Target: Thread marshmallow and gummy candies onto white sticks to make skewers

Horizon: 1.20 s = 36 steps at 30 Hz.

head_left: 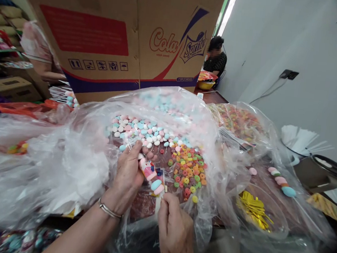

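Note:
A candy skewer slants across the middle, with a pink and white figure-shaped piece above one blue and one pink sweet. My left hand is closed around its upper part, and the fingers hide some of it. At the lower end, my right hand pinches with thumb and forefinger. A white strip, perhaps the stick or wrapper, hangs beside the fingertips. Behind the hands lie pink, white and blue candies in a large clear plastic bag. Sugared ring gummies in several colours are heaped to the right.
A tall cardboard box stands behind the bag. Gold twist ties fill a clear dish at right, near a row of sweets. White sticks stand beyond. Other people are at the back right and left.

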Motion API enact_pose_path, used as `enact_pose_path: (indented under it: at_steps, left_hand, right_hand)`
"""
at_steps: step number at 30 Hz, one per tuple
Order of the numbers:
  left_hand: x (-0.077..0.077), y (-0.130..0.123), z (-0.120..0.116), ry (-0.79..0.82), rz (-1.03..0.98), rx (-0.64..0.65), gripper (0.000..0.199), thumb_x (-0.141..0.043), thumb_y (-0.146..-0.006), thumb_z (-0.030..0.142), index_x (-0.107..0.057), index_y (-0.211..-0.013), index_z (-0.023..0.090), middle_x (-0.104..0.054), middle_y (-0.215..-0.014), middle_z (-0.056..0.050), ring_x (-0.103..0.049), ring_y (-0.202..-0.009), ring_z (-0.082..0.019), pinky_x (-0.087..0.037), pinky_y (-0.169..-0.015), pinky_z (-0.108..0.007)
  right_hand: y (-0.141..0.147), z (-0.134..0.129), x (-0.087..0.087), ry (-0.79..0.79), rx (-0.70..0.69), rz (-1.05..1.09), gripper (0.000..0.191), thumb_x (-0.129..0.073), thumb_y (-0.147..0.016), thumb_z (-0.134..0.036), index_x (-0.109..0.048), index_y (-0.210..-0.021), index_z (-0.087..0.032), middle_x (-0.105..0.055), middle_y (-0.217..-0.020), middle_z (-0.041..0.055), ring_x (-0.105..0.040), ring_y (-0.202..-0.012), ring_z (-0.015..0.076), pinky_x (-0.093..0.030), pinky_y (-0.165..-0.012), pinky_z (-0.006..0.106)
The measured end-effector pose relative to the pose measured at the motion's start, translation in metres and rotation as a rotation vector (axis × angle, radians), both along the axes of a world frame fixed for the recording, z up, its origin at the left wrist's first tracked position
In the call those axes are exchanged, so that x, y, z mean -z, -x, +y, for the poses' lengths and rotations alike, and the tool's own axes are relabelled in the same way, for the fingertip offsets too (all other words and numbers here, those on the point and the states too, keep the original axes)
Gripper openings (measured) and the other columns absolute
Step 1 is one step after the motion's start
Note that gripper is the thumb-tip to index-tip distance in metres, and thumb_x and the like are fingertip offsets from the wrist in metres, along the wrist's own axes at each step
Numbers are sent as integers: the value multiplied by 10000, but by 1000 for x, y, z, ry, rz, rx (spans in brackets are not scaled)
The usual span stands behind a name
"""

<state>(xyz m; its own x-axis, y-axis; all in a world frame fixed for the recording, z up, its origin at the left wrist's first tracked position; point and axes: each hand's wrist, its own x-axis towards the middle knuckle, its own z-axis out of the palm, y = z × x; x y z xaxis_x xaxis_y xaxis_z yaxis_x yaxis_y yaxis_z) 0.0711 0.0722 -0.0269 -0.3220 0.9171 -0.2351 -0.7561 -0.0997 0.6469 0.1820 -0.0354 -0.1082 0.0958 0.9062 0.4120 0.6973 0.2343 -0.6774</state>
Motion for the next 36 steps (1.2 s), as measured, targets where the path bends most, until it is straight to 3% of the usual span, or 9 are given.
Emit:
enact_pose_path:
  at_steps: [3,7,11,14,20,25,28,32,36]
  left_hand:
    - [-3,1,-1,42,-45,-11,238,-652,-885,160,-574,-661,137,-594,-510,30,-565,-424,-97,-561,-508,-234]
    - [-3,1,-4,86,-85,29,247,-624,-921,186,-585,-681,144,-587,-524,30,-556,-415,-95,-563,-492,-234]
    - [1,-3,-9,45,-88,180,249,-799,-795,275,-593,-714,160,-626,-609,31,-542,-415,-77,-512,-426,-195]
    - [6,-13,-17,0,-48,262,355,-894,-670,344,-591,-729,169,-630,-616,42,-539,-421,-73,-479,-406,-182]
    - [17,-33,-37,-58,40,268,360,-905,-647,330,-604,-769,173,-631,-586,54,-588,-466,-91,-478,-459,-184]
    - [9,-16,-25,-43,55,244,420,-920,-585,425,-650,-755,151,-713,-649,-20,-714,-608,-206,-591,-602,-316]
    - [2,-5,-10,-52,104,249,351,-910,-604,344,-659,-732,135,-676,-591,7,-663,-508,-157,-595,-591,-312]
    - [6,-7,-6,-59,91,188,318,-903,-595,255,-624,-700,145,-634,-551,42,-563,-420,-92,-546,-490,-240]
    - [17,-19,-17,-24,8,130,343,-906,-613,290,-616,-740,159,-660,-601,40,-523,-410,-75,-520,-445,-222]
  right_hand:
    - [1,1,-2,40,-11,88,332,-379,-1005,-345,-679,-966,-207,-641,-608,45,-576,-511,179,-371,-542,283]
    - [0,3,-19,323,-189,440,282,-459,-965,-403,-627,-858,-203,-554,-583,-5,-502,-516,137,-347,-522,252]
    - [8,5,-32,629,-293,1004,288,-536,-896,-451,-527,-738,-211,-353,-452,-96,-282,-409,79,-208,-421,215]
    - [14,7,-32,687,-274,1211,288,-584,-845,-464,-508,-730,-211,-313,-442,-119,-190,-402,61,-144,-403,210]
    - [5,15,-25,483,-188,968,370,-566,-879,-516,-477,-694,-208,-380,-510,-87,-305,-464,71,-231,-436,204]
    - [-8,17,-29,493,-248,788,339,-485,-930,-472,-507,-718,-207,-384,-504,-80,-342,-459,87,-264,-446,214]
    - [-12,13,-25,449,-250,602,316,-442,-949,-424,-545,-743,-208,-445,-522,-52,-414,-472,109,-302,-469,228]
    - [-11,6,-15,196,-128,251,242,-473,-934,-360,-654,-895,-204,-605,-647,25,-553,-566,163,-351,-561,271]
    - [-4,7,-15,188,-86,320,245,-466,-940,-365,-644,-895,-202,-571,-620,10,-510,-530,150,-332,-550,272]
